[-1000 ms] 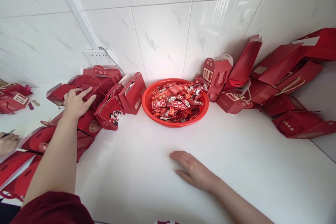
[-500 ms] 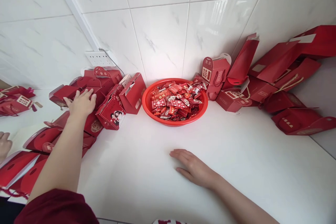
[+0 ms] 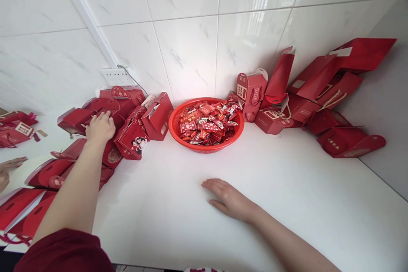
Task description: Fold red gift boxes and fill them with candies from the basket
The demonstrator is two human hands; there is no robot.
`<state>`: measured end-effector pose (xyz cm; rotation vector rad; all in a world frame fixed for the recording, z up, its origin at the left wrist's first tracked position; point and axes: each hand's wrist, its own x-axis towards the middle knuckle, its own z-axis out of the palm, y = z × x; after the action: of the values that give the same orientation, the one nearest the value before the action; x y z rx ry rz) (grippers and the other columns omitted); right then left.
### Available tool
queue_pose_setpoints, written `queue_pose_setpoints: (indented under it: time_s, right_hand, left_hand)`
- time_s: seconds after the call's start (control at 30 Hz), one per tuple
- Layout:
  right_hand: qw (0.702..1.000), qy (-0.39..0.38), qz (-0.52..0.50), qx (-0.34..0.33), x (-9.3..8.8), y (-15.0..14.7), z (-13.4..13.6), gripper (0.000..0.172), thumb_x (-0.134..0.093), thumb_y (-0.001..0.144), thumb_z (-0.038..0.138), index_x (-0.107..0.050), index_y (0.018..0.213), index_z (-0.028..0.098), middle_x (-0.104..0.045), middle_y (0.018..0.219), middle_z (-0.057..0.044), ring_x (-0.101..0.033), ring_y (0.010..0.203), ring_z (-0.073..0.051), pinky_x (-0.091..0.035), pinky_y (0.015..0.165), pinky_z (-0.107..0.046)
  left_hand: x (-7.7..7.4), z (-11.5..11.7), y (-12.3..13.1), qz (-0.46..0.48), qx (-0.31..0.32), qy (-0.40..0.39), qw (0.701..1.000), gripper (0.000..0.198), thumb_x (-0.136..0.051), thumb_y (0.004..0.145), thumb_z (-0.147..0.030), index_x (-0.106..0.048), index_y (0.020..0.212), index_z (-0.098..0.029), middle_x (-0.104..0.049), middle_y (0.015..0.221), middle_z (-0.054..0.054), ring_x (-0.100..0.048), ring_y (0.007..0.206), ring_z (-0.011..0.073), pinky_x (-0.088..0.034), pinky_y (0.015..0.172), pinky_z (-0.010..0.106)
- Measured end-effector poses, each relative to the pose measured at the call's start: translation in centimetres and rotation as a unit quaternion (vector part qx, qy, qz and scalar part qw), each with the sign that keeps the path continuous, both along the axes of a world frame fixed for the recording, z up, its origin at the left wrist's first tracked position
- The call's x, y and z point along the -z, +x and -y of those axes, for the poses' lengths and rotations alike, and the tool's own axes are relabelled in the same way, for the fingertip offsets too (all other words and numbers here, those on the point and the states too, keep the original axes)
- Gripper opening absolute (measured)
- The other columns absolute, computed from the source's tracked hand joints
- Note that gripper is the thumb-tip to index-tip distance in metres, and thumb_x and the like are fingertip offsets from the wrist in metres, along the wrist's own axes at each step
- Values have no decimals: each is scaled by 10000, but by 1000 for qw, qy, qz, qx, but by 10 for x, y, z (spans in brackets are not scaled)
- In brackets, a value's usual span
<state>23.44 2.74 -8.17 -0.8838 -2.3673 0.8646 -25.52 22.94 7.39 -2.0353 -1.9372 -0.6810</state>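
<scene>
My left hand [image 3: 100, 128] reaches in among a cluster of red cardboard gift boxes [image 3: 76, 120] on the left. Its fingers are drawn in over the top of one of them; the fingertips are partly hidden. My right hand [image 3: 230, 197] lies on the white table [image 3: 178, 216], fingers stretched out and thumb apart, with nothing in it. Beyond that hand stands an orange-red plastic basket [image 3: 204, 149] heaped with small red-wrapped candies [image 3: 208, 124]. Right beside the cluster, a red box with a printed couple [image 3: 132, 141] is next to a plain red box [image 3: 157, 118].
More red gift boxes [image 3: 346, 142] are stacked at the right against the wall. Several open red boxes [image 3: 19, 208] line the near left. Another person's hand [image 3: 9, 173] shows at the left edge. A power socket [image 3: 117, 77] is on the tiled wall.
The fingers of my left hand, spread before, have drawn together over the box. My right hand stays flat on the table. The other person's hand has stretched out. The view has shifted slightly.
</scene>
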Motion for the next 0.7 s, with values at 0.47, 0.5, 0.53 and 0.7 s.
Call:
queue_pose_setpoints:
  time_s: [0.47,0.5,0.53,0.7]
  right_hand:
    - [948,142,-54,280,22,77,-58,336,-456,917,187,-584,1227,209,-588,1319,-101,-546,1258,-193,-444,1091,-359]
    - [932,149,-56,325,25,97,-64,321,-436,927,194,-585,1211,212,-577,1326,-106,-534,1268,-199,-426,1103,-368]
    - [913,157,-58,373,27,118,-68,317,-415,938,206,-578,1210,214,-548,1353,-117,-500,1302,-211,-395,1124,-390]
    - [749,208,-75,624,34,226,-82,535,-415,905,247,-366,1423,125,-105,1581,-223,-109,1496,-346,-137,1169,-628]
  left_hand:
    - [81,140,258,-110,478,-129,862,534,-462,948,-307,-408,1432,-526,-501,1475,-82,-509,1349,219,-369,1203,465]
    - [99,148,270,-107,510,-182,834,530,-453,957,-320,-395,1453,-500,-472,1500,-69,-495,1363,228,-376,1201,469]
    - [114,155,279,-99,521,-217,820,544,-457,963,-357,-357,1486,-467,-402,1548,-51,-445,1403,243,-373,1203,485]
    - [151,158,302,-59,464,-256,846,671,-431,978,-474,-104,1561,-412,-197,1625,-7,-241,1500,284,-277,1211,596]
